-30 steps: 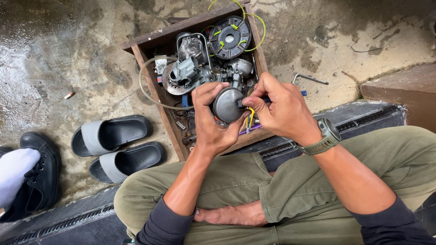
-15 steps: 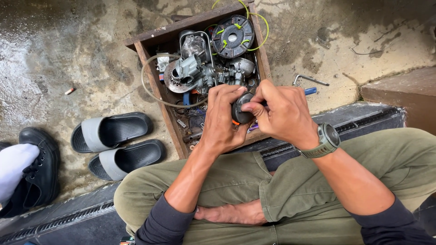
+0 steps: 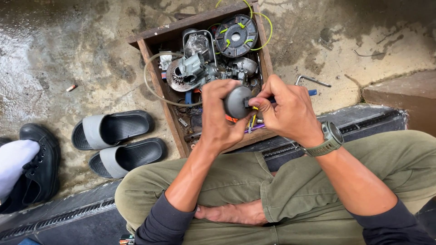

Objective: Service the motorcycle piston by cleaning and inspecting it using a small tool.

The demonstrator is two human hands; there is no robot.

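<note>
Frame centre, over the crate (image 3: 156, 59): our left hand (image 3: 218, 118) is wrapped around the motor (image 3: 237, 100), right hand (image 3: 290, 109) fingers pinched at its wire end. Looks heavy, rigid, smooth; we'd grip the body, spare the thin wires.

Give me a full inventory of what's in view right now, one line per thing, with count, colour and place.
round metal part: 1, dark grey, held between both hands above the box
wooden box: 1, brown, on the ground ahead of the knees
engine parts: many, grey metal, piled in the box
round disc with yellow-green wires: 1, dark, box's far corner
clear hose: 1, looping over the box's left wall
slide sandals: 2, grey and black, left of the box
black shoe: 1, far left, worn by another person
bent metal tool: 1, silver, on the ground right of the box
wristwatch: 1, olive, right wrist
left hand: grips the part
right hand: pinches at the part's side
</note>
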